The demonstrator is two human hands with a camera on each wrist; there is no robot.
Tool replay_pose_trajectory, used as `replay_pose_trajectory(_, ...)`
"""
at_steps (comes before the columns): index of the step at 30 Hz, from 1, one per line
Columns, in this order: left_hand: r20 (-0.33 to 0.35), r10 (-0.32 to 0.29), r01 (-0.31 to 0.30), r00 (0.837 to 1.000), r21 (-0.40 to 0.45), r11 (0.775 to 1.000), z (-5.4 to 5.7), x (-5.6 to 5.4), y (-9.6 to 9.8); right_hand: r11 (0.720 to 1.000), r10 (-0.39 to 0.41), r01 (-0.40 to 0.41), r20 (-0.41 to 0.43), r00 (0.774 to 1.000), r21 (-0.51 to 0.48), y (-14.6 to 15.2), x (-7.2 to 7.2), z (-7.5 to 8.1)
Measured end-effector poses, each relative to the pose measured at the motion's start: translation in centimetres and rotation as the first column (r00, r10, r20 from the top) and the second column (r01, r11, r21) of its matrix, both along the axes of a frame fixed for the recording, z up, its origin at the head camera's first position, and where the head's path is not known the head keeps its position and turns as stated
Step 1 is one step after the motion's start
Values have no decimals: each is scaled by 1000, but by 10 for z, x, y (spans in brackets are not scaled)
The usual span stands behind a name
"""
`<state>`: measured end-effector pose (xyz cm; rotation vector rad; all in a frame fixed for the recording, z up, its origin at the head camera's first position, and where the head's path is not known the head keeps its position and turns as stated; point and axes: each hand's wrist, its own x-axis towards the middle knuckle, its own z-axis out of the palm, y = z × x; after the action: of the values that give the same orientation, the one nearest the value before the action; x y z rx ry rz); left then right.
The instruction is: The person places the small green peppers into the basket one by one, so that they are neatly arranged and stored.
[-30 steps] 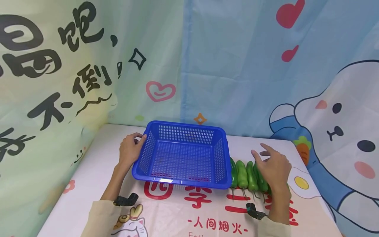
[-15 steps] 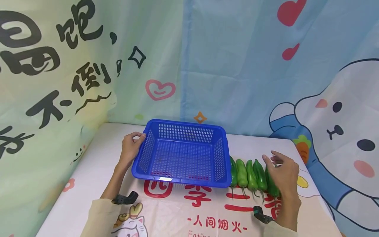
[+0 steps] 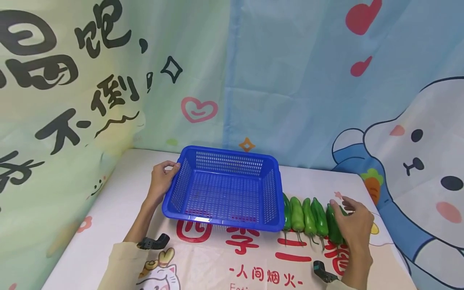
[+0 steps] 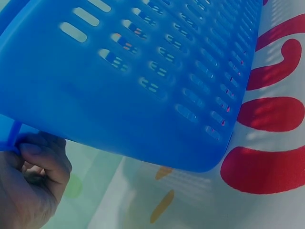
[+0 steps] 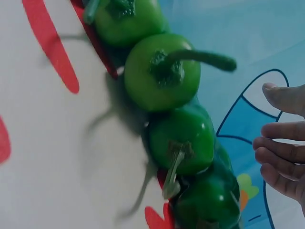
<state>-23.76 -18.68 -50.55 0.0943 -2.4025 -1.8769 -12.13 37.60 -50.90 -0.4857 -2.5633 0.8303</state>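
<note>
Green peppers (image 3: 319, 218) lay lower right; right hand (image 3: 357, 225), fingers extended, apparently at reaching step; left hand (image 3: 161, 179) gripped basket (image 3: 224, 197); next move likely required pinch.

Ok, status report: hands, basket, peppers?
Left hand gripping left side of blue basket. Right hand at right end of green peppers, holding none. Basket empty, peppers lined up beside it. No obstruction visible.
</note>
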Motion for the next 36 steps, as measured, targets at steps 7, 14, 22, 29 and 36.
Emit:
replay_pose_trajectory(7,-3,-2,2,1000,19,1000,0,0,0,998,-39,41,63,997,-40,8,8,-6)
replay_pose_trajectory(14,3,1,-1,1000,29,1000,1,1,2,995,-68,78,137,988,-68,18,13,-12)
replay_pose_trajectory(22,7,2,-2,1000,34,999,-2,0,1,988,-90,114,214,973,-105,25,21,-15)
replay_pose_trajectory(29,2,0,0,1000,36,999,-2,0,0,985,-100,127,217,971,-118,29,26,-23)
replay_pose_trajectory(36,-3,-3,3,1000,42,999,0,1,1,987,-103,125,197,975,-102,31,30,-33)
